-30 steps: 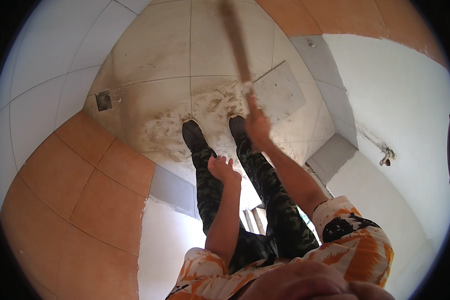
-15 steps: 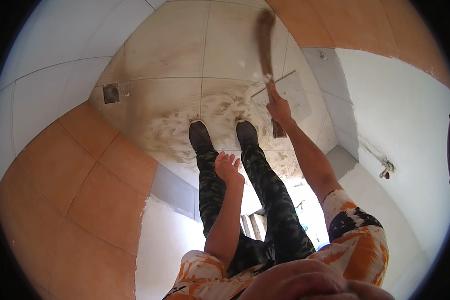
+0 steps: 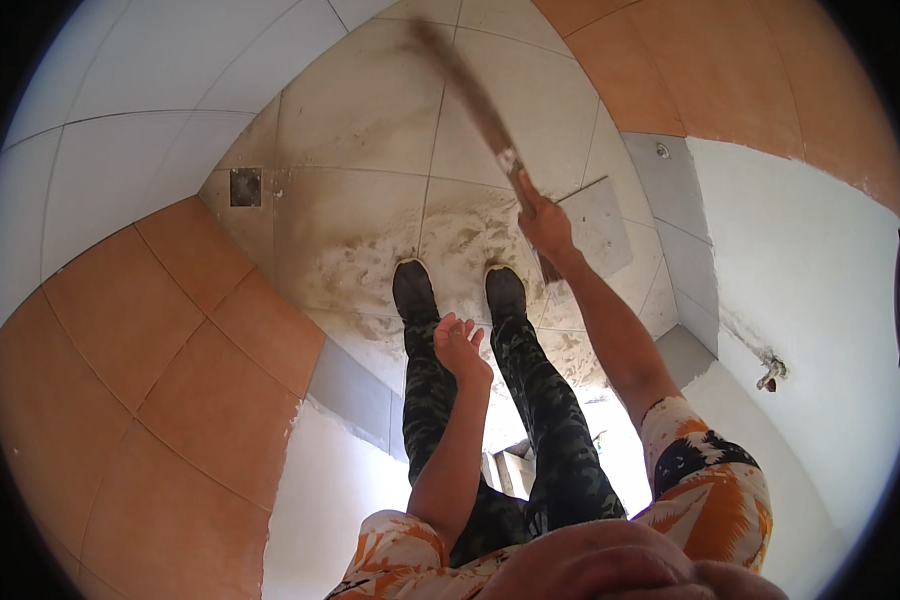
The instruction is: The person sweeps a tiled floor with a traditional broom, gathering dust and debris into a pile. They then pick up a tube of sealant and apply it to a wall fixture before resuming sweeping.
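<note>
My right hand is closed round a long, slim brown hand broom with a whitish patch just above my grip. Its far end is smeared by motion and points up and to the left over the pale tiled floor. Below the fist a short brown, striped end shows, partly hidden by my hand. My left hand hangs in front of my legs with loosely curled, parted fingers and nothing in it. Brown dust lies in swirls around my dark shoes.
A loose square tile lies on the floor right of my right hand. A dark square drain is at the left. Orange tiled walls and a white wall with a pipe fitting close in the narrow space.
The broom's far end has swung from upper right to the left, its grip unchanged. My right hand has shifted slightly left; my left hand has hardly moved. The whole view has shifted a little.
</note>
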`<state>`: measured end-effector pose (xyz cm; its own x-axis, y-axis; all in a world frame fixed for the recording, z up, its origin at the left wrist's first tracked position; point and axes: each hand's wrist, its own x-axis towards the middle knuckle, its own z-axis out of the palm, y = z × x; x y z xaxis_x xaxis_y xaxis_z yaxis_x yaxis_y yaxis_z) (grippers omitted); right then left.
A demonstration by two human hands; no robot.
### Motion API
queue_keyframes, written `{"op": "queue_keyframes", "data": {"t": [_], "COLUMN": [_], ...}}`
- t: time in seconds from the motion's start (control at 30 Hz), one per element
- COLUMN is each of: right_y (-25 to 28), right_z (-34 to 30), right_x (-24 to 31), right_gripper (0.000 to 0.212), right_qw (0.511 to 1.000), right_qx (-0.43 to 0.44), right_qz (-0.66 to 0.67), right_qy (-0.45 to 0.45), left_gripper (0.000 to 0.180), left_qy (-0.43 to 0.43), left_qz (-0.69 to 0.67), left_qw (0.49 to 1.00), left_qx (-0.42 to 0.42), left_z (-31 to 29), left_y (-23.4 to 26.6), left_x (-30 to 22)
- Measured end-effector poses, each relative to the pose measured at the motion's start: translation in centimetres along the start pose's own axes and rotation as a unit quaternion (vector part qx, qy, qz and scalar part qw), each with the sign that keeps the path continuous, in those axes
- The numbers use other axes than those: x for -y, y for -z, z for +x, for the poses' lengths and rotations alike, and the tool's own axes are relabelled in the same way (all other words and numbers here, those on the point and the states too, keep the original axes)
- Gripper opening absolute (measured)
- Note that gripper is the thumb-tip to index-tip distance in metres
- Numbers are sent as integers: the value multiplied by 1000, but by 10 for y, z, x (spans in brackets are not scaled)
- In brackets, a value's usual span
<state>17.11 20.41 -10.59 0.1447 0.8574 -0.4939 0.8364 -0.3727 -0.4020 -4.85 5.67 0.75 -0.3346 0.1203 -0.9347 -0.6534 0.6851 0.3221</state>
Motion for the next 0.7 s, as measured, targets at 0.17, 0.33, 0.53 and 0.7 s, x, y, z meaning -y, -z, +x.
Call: {"op": "queue_keyframes", "data": {"t": [0.17, 0.33, 0.53, 0.7], "right_y": [30, 63, 79, 20], "right_z": [70, 113, 148, 52], "right_x": [-16, -20, 38, 69], "right_gripper": [95, 95, 94, 94], "right_qw": [996, 997, 986, 972], "right_qx": [-1, -55, 70, 124], "right_qz": [-23, -42, -153, -163], "right_qy": [-84, 24, 10, 112], "left_gripper": [23, 23, 28, 26], "left_qy": [45, 46, 99, 93], "left_qz": [6, 8, 9, 57], "left_qw": [998, 996, 976, 977], "left_qx": [38, 76, 195, 182], "left_z": [0, 1, 3, 6], "left_y": [-4, -2, 0, -5], "left_x": [-7, -10, -8, -10]}}
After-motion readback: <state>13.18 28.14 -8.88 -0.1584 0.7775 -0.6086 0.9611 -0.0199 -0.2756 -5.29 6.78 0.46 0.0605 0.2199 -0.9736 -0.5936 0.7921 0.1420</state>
